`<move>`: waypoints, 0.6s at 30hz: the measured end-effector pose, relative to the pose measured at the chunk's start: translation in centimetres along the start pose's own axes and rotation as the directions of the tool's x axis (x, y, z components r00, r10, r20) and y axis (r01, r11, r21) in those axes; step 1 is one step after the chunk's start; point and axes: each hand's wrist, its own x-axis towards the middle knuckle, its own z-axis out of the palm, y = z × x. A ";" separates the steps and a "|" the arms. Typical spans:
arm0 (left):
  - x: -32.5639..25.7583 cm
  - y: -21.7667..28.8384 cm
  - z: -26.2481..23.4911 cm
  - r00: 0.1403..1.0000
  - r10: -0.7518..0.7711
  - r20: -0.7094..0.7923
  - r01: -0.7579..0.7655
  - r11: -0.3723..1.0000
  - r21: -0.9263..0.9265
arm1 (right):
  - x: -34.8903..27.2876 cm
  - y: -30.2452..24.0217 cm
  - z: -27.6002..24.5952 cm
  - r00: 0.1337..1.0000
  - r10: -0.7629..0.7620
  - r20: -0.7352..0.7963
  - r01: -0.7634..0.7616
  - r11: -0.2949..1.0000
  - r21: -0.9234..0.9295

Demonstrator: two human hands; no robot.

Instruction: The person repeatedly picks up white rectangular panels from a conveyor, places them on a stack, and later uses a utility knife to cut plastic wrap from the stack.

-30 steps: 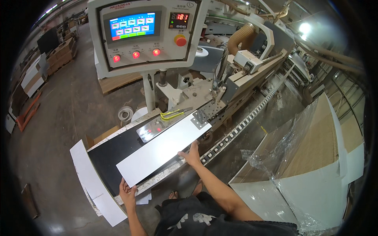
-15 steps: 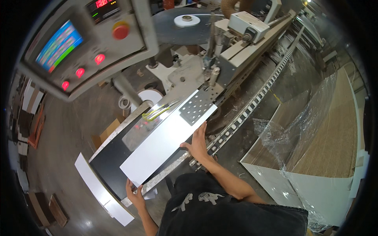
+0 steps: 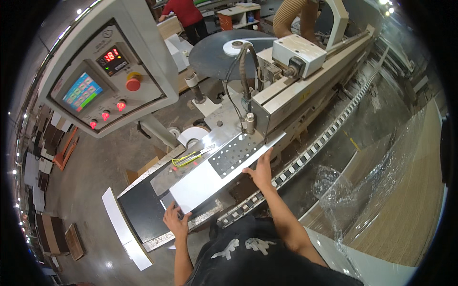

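Observation:
A long white board [image 3: 200, 183] lies slantwise on the dark bed of a machine, its far end beneath a perforated metal plate [image 3: 234, 156]. My left hand [image 3: 176, 220] grips the near end at its corner, with fingers and thumb bent against the edge. Farther along, my right hand [image 3: 260, 172] holds the board's right long edge, thumb apart from the fingers. A yellow-handled cutter [image 3: 188, 158] rests on the bed just left of the board.
A control panel [image 3: 133, 62] with lit buttons hangs at upper left. The machine's white motor box [image 3: 298, 53] stands ahead, and a slatted conveyor track [image 3: 310, 155] runs along the right. Wrapped wood-grain panels [image 3: 381, 205] lie beyond it. A person in red [image 3: 183, 12] stands far back.
Both hands and the board have moved forward and right along the bed, toward the machine head. My view has tilted up, bringing in the person in red.

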 end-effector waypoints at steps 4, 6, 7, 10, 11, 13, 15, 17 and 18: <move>1.2 1.9 3.1 0.995 0.101 -0.023 -0.102 0.994 -0.039 | 0.9 0.8 -2.7 0.934 0.308 0.183 -0.344 0.912 0.223; 1.6 3.6 4.6 0.995 0.088 -0.045 -0.090 0.994 -0.067 | -2.7 -2.4 -2.9 0.898 0.142 0.416 -0.425 0.522 0.740; 1.6 4.3 5.7 0.997 0.067 -0.049 -0.071 0.993 -0.098 | -4.7 -4.1 -2.9 0.816 0.156 0.556 -0.565 0.414 0.714; 2.8 7.5 6.9 0.997 0.079 0.027 -0.074 0.985 -0.153 | -10.8 -7.3 1.0 0.672 0.132 0.728 -0.738 0.051 0.672; 3.7 7.9 6.1 0.983 0.112 0.144 -0.095 0.988 -0.122 | -11.7 -8.8 1.9 0.681 0.094 0.726 -0.732 0.077 0.677; 4.6 7.9 4.5 0.957 0.209 0.199 -0.177 0.969 -0.171 | -12.9 -11.1 3.9 0.744 0.074 0.664 -0.668 0.101 0.737; 4.6 6.9 1.9 0.919 0.282 0.276 -0.218 0.946 -0.241 | -12.0 -10.3 5.2 0.787 0.162 0.596 -0.597 -0.044 0.801; 2.7 3.3 0.4 0.942 0.224 0.250 -0.117 0.918 -0.380 | -10.2 -12.8 4.6 0.791 0.278 0.545 -0.527 -0.143 0.838; 1.4 1.8 -0.3 0.950 0.199 0.241 -0.071 0.888 -0.455 | -9.3 -12.9 4.0 0.810 0.237 0.537 -0.513 -0.158 0.844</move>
